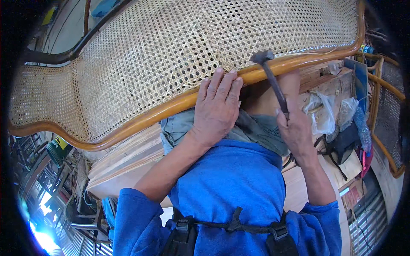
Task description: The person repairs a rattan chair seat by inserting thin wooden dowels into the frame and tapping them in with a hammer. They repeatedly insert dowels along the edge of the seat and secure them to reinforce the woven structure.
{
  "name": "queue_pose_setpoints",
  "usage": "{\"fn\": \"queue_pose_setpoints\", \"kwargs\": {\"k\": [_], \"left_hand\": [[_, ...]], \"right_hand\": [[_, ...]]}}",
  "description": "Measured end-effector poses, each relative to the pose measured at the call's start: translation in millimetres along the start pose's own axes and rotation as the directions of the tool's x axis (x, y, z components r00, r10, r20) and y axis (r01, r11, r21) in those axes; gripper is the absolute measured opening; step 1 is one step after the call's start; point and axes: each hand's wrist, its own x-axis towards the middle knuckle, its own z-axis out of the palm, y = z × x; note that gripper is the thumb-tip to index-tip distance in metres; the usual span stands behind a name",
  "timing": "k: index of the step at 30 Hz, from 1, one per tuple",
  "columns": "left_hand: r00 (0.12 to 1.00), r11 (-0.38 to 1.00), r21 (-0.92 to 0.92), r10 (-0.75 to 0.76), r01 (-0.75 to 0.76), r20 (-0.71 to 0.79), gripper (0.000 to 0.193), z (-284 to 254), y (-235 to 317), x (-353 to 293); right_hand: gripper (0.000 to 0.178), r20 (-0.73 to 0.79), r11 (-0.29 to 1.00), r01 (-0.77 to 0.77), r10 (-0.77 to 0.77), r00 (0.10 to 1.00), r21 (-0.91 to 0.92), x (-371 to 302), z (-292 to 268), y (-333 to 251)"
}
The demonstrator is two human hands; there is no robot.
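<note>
Across my lap leans a large woven cane panel (171,47) set in a curved, varnished wooden frame (141,118). My left hand (218,100) lies flat over the near rail, its fingers stretched onto the edge of the weave. In my right hand (294,130) is a hammer (275,81), gripped by its dark handle. The hammer head is over the rail and the cane edge, to the right of my left hand; whether it touches them I cannot tell. A loose cane strand (320,53) runs along the rail at the right.
Stacked wooden boards (124,160) lie under and beside my legs. Clear plastic bags (322,113) and a plastic bottle (363,130) are at the right, near another cane-panelled frame (378,94). A dark green can (57,151) stands at the left, beside stacked furniture parts.
</note>
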Motion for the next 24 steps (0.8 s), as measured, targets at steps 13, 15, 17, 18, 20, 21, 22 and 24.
{"fn": "queue_pose_setpoints", "kwargs": {"k": [13, 15, 17, 18, 20, 21, 22, 24], "left_hand": [[1.000, 1.000, -0.021, -0.018, 0.018, -0.006, 0.054, -0.9, 1.3, 0.6], [1.000, 0.999, -0.038, -0.021, 0.020, -0.004, 0.053, -3.3, 1.2, 0.3], [1.000, 0.998, -0.064, -0.024, 0.024, 0.000, 0.050, -6.9, 1.5, -0.7], [1.000, 0.996, -0.089, -0.015, 0.014, -0.010, 0.048, -10.0, 2.7, -2.0], [1.000, 0.990, -0.139, 0.002, -0.007, -0.029, 0.043, -19.6, 5.4, -4.4], [0.999, 0.975, -0.220, 0.014, -0.021, -0.033, 0.041, -22.7, 6.3, -9.4], [0.999, 0.953, -0.300, 0.025, -0.035, -0.037, 0.038, -26.1, 6.9, -15.6], [1.000, 0.900, -0.435, 0.015, -0.025, -0.026, 0.032, -26.3, 8.7, -25.6]], "right_hand": [[0.015, -0.052, 1.000, -0.016, 0.017, 0.998, 0.014, 0.7, -4.5, -15.0], [0.015, 0.056, 0.992, 0.047, -0.041, 0.998, -0.114, 4.4, -3.1, -4.9], [0.015, 0.053, 0.997, 0.027, -0.024, 0.998, -0.066, 3.5, -6.0, -7.9], [0.015, 0.059, 0.999, 0.013, -0.011, 0.998, -0.039, 1.2, -5.1, -7.9], [0.015, -0.029, 1.000, 0.026, -0.027, 0.999, -0.006, -2.6, -0.2, -9.8], [0.016, -0.074, 0.999, 0.035, -0.035, 0.997, 0.008, -4.1, 0.5, -10.5], [0.015, -0.020, 0.999, 0.022, -0.022, 1.000, -0.025, -3.6, 1.5, -9.1], [0.015, 0.081, 0.996, 0.004, 0.003, 0.997, -0.092, 1.2, 3.7, -6.7]]}}
